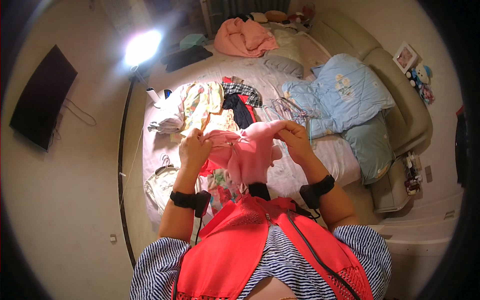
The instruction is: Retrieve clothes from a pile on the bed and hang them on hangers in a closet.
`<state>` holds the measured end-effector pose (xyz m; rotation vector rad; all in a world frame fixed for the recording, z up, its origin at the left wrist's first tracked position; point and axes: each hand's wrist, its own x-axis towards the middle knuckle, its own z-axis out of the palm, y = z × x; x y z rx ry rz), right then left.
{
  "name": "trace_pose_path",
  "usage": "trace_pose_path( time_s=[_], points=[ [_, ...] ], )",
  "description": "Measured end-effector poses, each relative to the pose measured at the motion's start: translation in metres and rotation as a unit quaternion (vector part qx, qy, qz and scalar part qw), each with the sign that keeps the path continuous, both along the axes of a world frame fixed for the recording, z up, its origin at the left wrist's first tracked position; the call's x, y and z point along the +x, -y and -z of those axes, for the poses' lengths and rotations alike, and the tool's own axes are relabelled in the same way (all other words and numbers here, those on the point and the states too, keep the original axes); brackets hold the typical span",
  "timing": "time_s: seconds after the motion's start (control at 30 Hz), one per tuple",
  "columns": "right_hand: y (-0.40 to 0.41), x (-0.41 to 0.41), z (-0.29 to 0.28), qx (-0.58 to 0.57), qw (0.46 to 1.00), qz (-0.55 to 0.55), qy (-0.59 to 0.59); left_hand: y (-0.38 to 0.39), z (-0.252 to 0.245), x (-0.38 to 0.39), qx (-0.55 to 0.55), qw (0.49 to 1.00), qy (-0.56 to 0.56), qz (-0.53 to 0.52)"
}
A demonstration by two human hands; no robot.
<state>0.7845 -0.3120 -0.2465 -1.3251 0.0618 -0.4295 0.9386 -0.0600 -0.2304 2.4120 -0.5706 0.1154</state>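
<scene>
A pink garment (255,150) hangs between my two hands above the bed. My left hand (195,149) grips its left edge, and my right hand (294,138) pinches the opposite upper edge. Beyond it, on the bed sheet (318,161), lie a yellow patterned garment (204,97), a black-and-white checked garment (243,92) and a dark blue garment (238,108). A bunch of clothes hangers (290,108) rests beside the blue quilt. To the left, a cream garment (165,183) lies with a hanger in its neck. Floral cloth partly shows under the pink garment.
A light blue quilt (345,93) and a grey-green pillow (369,146) lie at the right, against the padded headboard (401,108). A lit lamp (142,48) stands at the bed's left edge. Pink bedding (243,37) is heaped at the far side. A television (43,97) hangs on the left wall.
</scene>
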Motion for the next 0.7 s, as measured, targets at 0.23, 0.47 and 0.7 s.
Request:
trace_pose_path(
  time_s=[0.23, 0.47, 0.7],
  points=[
    [-0.005, 0.006, 0.003, 0.179, 0.984, -0.009, 0.018, -0.01, 0.043, 0.014, -0.238, 0.889, -0.389, 0.051],
    [0.004, 0.013, 0.012, 0.229, 0.97, -0.05, 0.067, -0.042, 0.145, 0.055, -0.646, 0.339, -0.683, 0.027],
    [0.015, 0.01, 0.017, 0.233, 0.972, -0.016, 0.027, 0.003, 0.041, -0.005, -0.553, 0.505, -0.648, 0.138]
  ],
)
